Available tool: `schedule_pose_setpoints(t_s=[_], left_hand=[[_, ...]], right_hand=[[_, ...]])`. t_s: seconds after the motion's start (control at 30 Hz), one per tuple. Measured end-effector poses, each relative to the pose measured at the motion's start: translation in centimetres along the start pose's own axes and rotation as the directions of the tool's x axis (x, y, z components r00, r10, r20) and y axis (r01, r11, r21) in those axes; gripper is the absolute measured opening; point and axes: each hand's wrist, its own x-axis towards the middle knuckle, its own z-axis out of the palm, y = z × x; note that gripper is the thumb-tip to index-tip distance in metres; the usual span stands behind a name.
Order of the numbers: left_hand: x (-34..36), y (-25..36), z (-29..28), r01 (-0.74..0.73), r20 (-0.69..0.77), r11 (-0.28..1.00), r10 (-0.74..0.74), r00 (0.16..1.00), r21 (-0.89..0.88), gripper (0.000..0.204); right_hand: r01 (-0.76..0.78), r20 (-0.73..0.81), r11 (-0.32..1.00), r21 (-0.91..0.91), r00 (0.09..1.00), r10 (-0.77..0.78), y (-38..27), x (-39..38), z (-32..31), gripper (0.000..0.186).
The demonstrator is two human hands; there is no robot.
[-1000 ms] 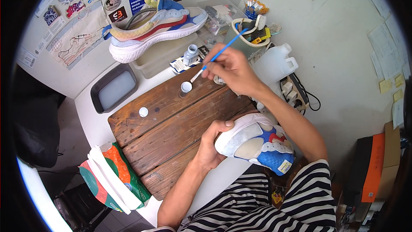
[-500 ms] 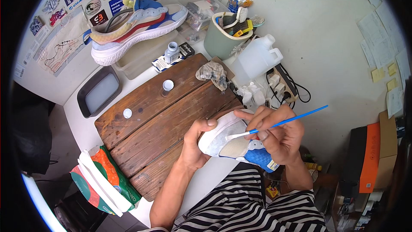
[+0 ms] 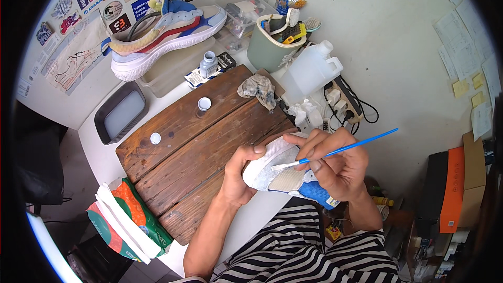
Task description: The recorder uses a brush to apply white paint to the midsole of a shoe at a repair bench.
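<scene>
My left hand (image 3: 240, 181) grips the toe end of a shoe (image 3: 281, 178), thumb on its white sole edge. The shoe lies tilted over the table's near edge, with pale mesh, a beige patch and a blue heel part facing me. Between the fingers of my right hand (image 3: 335, 160) is a thin paintbrush (image 3: 361, 142) with a blue handle. Its white bristles touch the pale mesh near the toe. On the wooden board stands a small cup (image 3: 204, 105) of white paint, and a white round cap (image 3: 155, 138) lies to its left.
A second shoe (image 3: 167, 42) sits on a clear plastic box at the back. An uncapped bottle (image 3: 208, 64), a stained rag (image 3: 258, 91), a green bucket of brushes (image 3: 270, 52) and a white jug (image 3: 312, 71) line the far side. A dark tray (image 3: 120, 112) and tissue pack (image 3: 137, 212) are left.
The brush tip has slid slightly left across the mesh towards the sole, and my right hand has shifted left with it. My left hand keeps its hold on the shoe.
</scene>
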Motion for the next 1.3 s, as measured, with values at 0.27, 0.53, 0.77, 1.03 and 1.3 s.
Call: schedule_pose_setpoints(t_s=[0.27,0.53,0.77,1.03,1.3], left_hand=[[0.0,0.2,0.5,-0.011,0.006,1.000,0.011,1.000,-0.015,0.063],[-0.1,0.3,0.7,-0.013,-0.002,1.000,0.013,1.000,-0.012,0.065],[-0.4,0.5,0.6,0.007,-0.008,1.000,-0.007,1.000,0.015,0.068],[-0.4,0.7,0.6,0.009,0.019,1.000,-0.009,1.000,0.012,0.067],[-0.5,0.8,0.9,0.019,0.005,1.000,-0.019,1.000,0.012,0.068]], right_hand=[[0.003,0.018,0.997,-0.071,1.000,-0.002,-0.1,0.4,-0.7,0.008],[0.016,0.021,0.999,-0.042,1.000,-0.015,-0.1,0.3,0.0,0.011],[0.057,0.064,0.989,-0.139,0.997,-0.049,-0.2,0.3,-0.6,0.009],[0.005,0.028,0.996,-0.092,1.000,-0.003,-0.1,-0.1,-1.2,0.011],[0.038,-0.006,0.995,-0.090,0.999,-0.039,-0.3,0.1,-0.8,0.012]])
